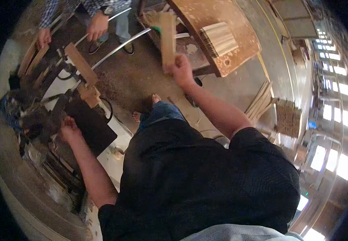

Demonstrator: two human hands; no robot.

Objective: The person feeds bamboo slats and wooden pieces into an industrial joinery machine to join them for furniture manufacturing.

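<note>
Out at ten o'clock I've got a co-worker's hand (43, 37) on some wood pieces (31, 56), with the other hand (97, 26) nearer eleven. Trouble there would come from both of us reaching in at once: fingers could get knocked.

Nine o'clock now: my left hand (70, 127) is right by the dark machine (33, 120) and the black plate (89, 128). If any part there moves, the closeness could mean a pinch; I can't tell whether it's running. That forearm angles up and outward from the lower left, and the fingers are blurred, so whether they're gripping or loose, I can't say.

Swinging to twelve: my right hand (182, 72) is clenched on the lower end of the wooden board (168, 38), which points up toward twelve, beside the table (248, 44). Held at one end, it could tip or twist, clipping the table edge or the stacked strips (222, 38) at one o'clock. A slip could also bring it down on the bare foot (156, 97) below. The right arm reaches well forward, forearm slanting in from three o'clock.
</note>
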